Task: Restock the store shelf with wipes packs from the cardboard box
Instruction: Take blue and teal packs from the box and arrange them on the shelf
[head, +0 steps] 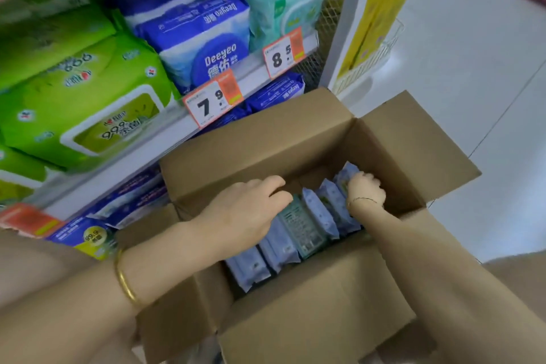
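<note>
An open cardboard box (310, 304) stands on the floor in front of the store shelf (165, 139). Inside it, several pale blue wipes packs (320, 213) stand on edge in a row. My left hand (245, 210) reaches into the box, fingers curled over the top of a pack turned with its greenish printed back (304, 230) showing. My right hand (366, 189) grips the far-right pack (347, 174) at the row's end, fingers curled round its top edge.
The shelf holds green wipes packs (79, 103) at left, blue Deeyeo packs (204, 35) in the middle and teal packs (283, 6) at right, with price tags (212, 102) on the rail. More blue packs lie on the lower shelf (124, 207). White floor (472, 97) lies to the right.
</note>
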Demonstrator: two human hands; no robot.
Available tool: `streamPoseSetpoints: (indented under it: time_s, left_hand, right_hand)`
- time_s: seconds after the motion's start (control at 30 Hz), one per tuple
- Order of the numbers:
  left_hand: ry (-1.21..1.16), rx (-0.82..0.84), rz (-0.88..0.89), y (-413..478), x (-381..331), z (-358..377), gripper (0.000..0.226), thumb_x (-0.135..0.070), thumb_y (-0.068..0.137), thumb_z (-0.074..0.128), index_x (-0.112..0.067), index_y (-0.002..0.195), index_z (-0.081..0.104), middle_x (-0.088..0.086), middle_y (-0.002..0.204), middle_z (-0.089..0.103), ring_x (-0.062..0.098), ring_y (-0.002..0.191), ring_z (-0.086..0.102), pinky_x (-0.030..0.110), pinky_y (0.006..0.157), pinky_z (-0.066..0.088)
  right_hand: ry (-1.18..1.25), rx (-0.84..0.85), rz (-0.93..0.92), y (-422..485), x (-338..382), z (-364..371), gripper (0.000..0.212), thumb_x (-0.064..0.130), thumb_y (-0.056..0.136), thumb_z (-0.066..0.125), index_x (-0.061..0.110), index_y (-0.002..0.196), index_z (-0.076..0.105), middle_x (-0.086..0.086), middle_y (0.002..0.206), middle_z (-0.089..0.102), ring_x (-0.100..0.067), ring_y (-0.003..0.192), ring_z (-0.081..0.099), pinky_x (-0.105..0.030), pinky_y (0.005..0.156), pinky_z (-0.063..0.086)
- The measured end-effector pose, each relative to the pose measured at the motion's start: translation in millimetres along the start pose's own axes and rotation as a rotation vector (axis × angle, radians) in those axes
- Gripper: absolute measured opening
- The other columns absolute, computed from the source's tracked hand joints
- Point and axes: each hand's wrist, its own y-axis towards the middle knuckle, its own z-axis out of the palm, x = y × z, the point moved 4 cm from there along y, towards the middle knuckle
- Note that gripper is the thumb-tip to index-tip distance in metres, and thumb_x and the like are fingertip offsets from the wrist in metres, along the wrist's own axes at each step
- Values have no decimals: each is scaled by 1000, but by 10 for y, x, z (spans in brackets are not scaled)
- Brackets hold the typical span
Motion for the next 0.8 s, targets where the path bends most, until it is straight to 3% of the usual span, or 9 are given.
streamPoseSetpoints:
  time_s: [0.17, 0.27, 0.33, 0.47, 0.57, 0.63, 0.7, 0.8]
  left_hand:
    - [63, -34, 41, 16, 98, 145, 41, 1, 76, 58, -10, 116, 57, 15, 128, 53, 35, 93, 62, 45, 69, 54]
    - [157, -28, 41, 39, 141, 139, 44, 4, 61, 68, -12, 101, 61, 13, 111, 60, 30, 79, 63, 41, 60, 54]
    - [164, -63, 30, 49, 166, 88, 45, 3, 62, 69, -12, 104, 61, 13, 115, 59, 31, 83, 63, 41, 62, 55]
    - [-36, -160, -116, 26, 256, -164, 55, -15, 88, 57, -20, 140, 39, 5, 148, 32, 28, 125, 45, 42, 95, 46]
    - [-250, -300, -171, -107, 325, -504, 67, -24, 86, 63, -25, 145, 29, 1, 148, 29, 17, 134, 36, 29, 107, 33]
    - [-384, -337, -185, -272, 310, -731, 77, -26, 83, 68, -24, 147, 25, -2, 147, 33, 11, 135, 31, 17, 107, 26]
    - [-509, -372, -235, -459, 291, -957, 79, -28, 81, 71, -28, 145, 26, -7, 145, 37, 4, 130, 34, 5, 92, 27]
    - [-616, -529, -290, -781, 289, -1341, 62, -27, 79, 73, -34, 132, 41, -11, 128, 50, 2, 113, 47, 13, 83, 37]
  right_hand:
    - [-219, 118, -20, 65, -116, 226, 35, 8, 99, 32, 2, 132, 43, -15, 130, 45, -32, 118, 49, -40, 87, 46]
    - [-81, 106, 2, 66, -109, 134, 28, 9, 94, 46, 6, 122, 49, -13, 121, 55, -31, 107, 58, -39, 79, 47]
    - [-17, 90, -69, 45, 11, -62, 24, 17, 91, 53, 9, 113, 49, -10, 113, 57, -30, 99, 60, -37, 73, 46]
    - [186, 259, -449, -190, 409, -730, 26, 30, 81, 69, 14, 83, 49, -3, 83, 51, -24, 81, 50, -30, 69, 38]
    - [340, 325, -787, -643, 681, -1322, 17, 27, 80, 73, 19, 90, 63, -7, 87, 63, -28, 84, 58, -37, 76, 46]
    - [439, 324, -943, -1008, 795, -1678, 21, 37, 77, 73, 23, 92, 65, -8, 89, 68, -28, 83, 62, -44, 78, 52]
    - [527, 292, -1032, -1337, 873, -2002, 25, 41, 73, 75, 32, 94, 65, -2, 94, 70, -22, 87, 66, -44, 83, 54]
    - [737, 228, -1118, -1692, 995, -2428, 35, 35, 65, 77, 32, 97, 63, -12, 103, 71, -24, 94, 68, -40, 86, 55]
